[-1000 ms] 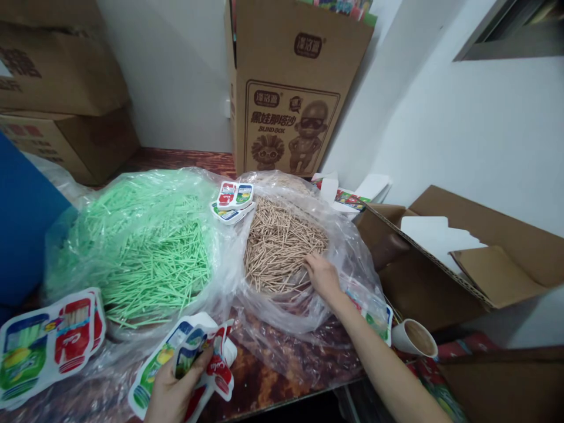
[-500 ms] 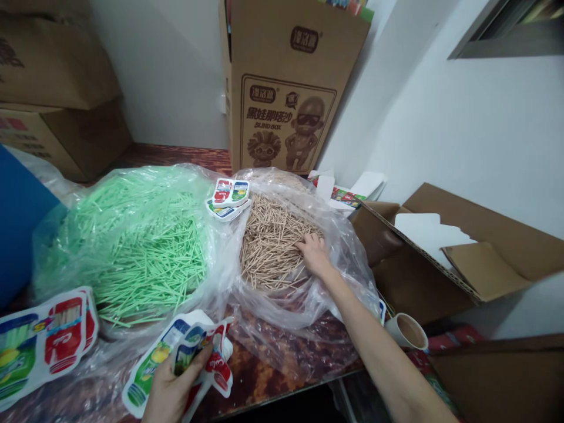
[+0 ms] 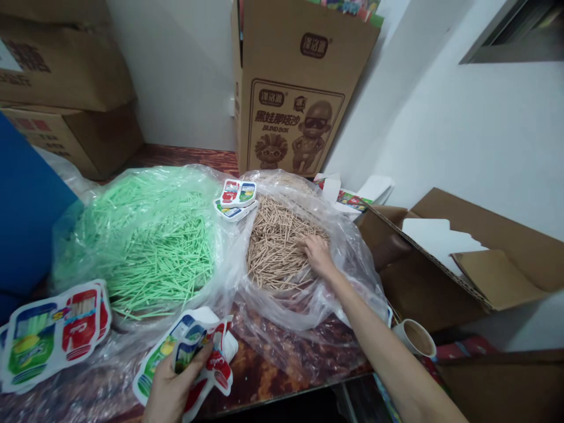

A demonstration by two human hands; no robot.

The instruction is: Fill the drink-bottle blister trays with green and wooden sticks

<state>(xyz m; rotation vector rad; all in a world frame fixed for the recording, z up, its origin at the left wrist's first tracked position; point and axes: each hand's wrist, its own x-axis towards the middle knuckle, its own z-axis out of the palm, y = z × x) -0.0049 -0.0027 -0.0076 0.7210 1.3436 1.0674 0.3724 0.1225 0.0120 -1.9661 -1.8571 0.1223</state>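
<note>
My left hand (image 3: pixel 171 390) is closed on a stack of printed, bottle-shaped plastic packets (image 3: pixel 187 358) near the table's front edge. My right hand (image 3: pixel 316 254) rests in a clear bag of tan sticks (image 3: pixel 275 247), fingers curled down into the pile; what they grip is hidden. To the left of that bag lies a larger clear bag heaped with green sticks (image 3: pixel 150 247). A couple of filled packets (image 3: pixel 237 200) sit on top between the two bags. More filled packets (image 3: pixel 48 332) lie at the front left.
A tall printed carton (image 3: pixel 293 88) stands against the back wall. Stacked cartons (image 3: pixel 66 88) are at the back left, and an open carton (image 3: pixel 449 258) at the right. A paper cup (image 3: pixel 414 338) stands by my right forearm. A blue panel (image 3: pixel 22 217) is at the left.
My right hand has moved a little farther up into the tan sticks. My left hand still holds the packets in the same place.
</note>
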